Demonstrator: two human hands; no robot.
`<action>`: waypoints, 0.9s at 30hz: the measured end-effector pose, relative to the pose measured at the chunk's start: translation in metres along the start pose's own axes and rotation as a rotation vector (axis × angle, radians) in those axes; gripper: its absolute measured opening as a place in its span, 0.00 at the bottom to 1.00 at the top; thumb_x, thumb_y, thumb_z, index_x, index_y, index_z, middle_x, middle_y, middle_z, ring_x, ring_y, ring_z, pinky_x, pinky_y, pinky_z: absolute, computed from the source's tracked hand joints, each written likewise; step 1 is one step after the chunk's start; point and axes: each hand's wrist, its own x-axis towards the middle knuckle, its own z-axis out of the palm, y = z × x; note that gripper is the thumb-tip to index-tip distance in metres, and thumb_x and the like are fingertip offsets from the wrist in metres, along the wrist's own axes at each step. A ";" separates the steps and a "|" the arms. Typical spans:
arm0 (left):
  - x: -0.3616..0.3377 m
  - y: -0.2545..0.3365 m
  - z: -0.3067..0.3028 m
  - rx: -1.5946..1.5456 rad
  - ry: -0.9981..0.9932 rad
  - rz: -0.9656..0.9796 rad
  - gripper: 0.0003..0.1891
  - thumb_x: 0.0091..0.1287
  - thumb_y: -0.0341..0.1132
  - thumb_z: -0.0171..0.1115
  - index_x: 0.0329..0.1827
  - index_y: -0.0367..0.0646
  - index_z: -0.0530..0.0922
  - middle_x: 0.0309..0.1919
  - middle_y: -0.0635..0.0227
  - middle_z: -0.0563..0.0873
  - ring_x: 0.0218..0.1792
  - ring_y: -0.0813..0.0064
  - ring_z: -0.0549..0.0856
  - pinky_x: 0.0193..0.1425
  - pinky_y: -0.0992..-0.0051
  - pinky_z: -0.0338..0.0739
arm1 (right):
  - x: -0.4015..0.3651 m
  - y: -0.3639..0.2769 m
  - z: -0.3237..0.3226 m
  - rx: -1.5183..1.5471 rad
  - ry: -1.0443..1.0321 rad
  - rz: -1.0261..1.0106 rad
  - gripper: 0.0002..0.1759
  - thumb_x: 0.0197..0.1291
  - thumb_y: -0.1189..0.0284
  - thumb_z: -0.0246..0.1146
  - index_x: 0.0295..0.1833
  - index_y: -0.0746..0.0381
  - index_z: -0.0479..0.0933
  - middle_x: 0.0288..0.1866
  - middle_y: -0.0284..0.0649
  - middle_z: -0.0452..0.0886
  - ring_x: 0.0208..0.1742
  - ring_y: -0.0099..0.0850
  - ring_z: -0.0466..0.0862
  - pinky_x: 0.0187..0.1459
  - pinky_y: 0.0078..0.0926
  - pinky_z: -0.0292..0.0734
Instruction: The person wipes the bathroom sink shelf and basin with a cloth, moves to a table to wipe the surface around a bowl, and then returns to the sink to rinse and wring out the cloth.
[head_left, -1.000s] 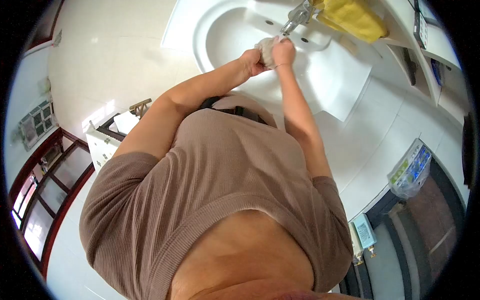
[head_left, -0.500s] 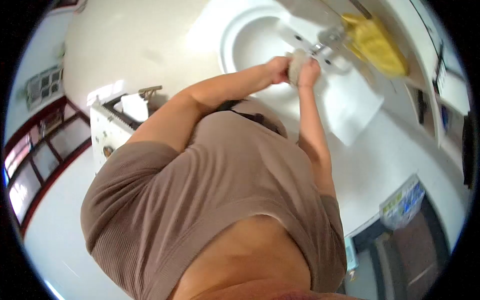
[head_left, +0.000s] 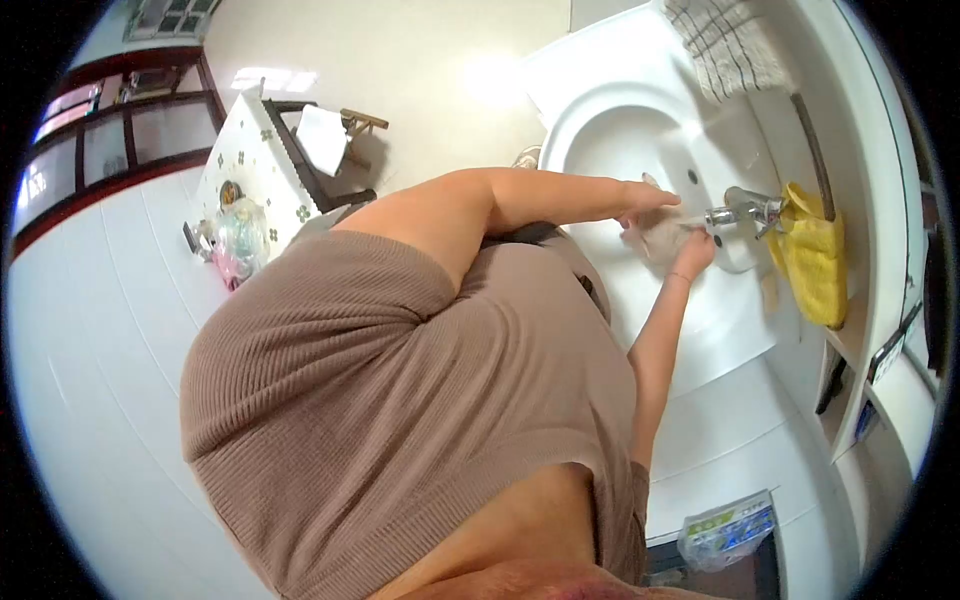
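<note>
A pale beige cloth point(head_left: 660, 238) is between my two hands over the white washbasin point(head_left: 565, 135), just in front of the chrome tap point(head_left: 745, 212). My left hand point(head_left: 648, 203) is on the far side of the cloth, its fingers fairly straight and its thumb below, gripping it. Close to the spout, my right hand point(head_left: 695, 255) is closed around the cloth's near edge. Part of the cloth is hidden by the fingers. Whether water is running cannot be made out clearly.
A yellow cloth point(head_left: 815, 265) and a striped towel point(head_left: 730, 50) hang from a rail by the basin. To the left stand a table with a patterned cover point(head_left: 235, 165), a plastic bag point(head_left: 242, 245) on it, and a stool point(head_left: 360, 125). Another plastic bag point(head_left: 730, 535) hangs lower right.
The view has shifted, so the basin sits lower and further right. The cloth has gone from a bunched lump to a more spread shape, with my left hand's fingers straighter.
</note>
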 end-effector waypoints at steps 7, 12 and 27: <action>0.034 -0.012 0.007 -0.055 0.007 0.030 0.23 0.59 0.49 0.59 0.48 0.37 0.77 0.48 0.50 0.78 0.51 0.57 0.77 0.54 0.51 0.70 | -0.043 -0.006 0.021 0.306 -0.366 -0.110 0.16 0.54 0.73 0.61 0.46 0.70 0.74 0.43 0.46 0.78 0.42 0.34 0.78 0.47 0.29 0.73; 0.069 -0.022 0.001 0.431 -0.053 0.304 0.09 0.53 0.35 0.59 0.27 0.35 0.79 0.23 0.61 0.79 0.22 0.69 0.78 0.26 0.70 0.74 | -0.049 -0.012 -0.004 0.758 -0.280 0.119 0.26 0.47 0.86 0.59 0.56 0.70 0.69 0.47 0.42 0.76 0.44 0.30 0.78 0.51 0.27 0.73; 0.070 -0.057 -0.026 -0.496 -0.143 -0.126 0.21 0.60 0.48 0.56 0.45 0.38 0.79 0.41 0.52 0.83 0.39 0.57 0.83 0.41 0.62 0.78 | -0.076 -0.070 0.010 0.590 -0.259 0.050 0.20 0.52 0.72 0.60 0.49 0.75 0.74 0.47 0.51 0.80 0.44 0.40 0.81 0.48 0.35 0.77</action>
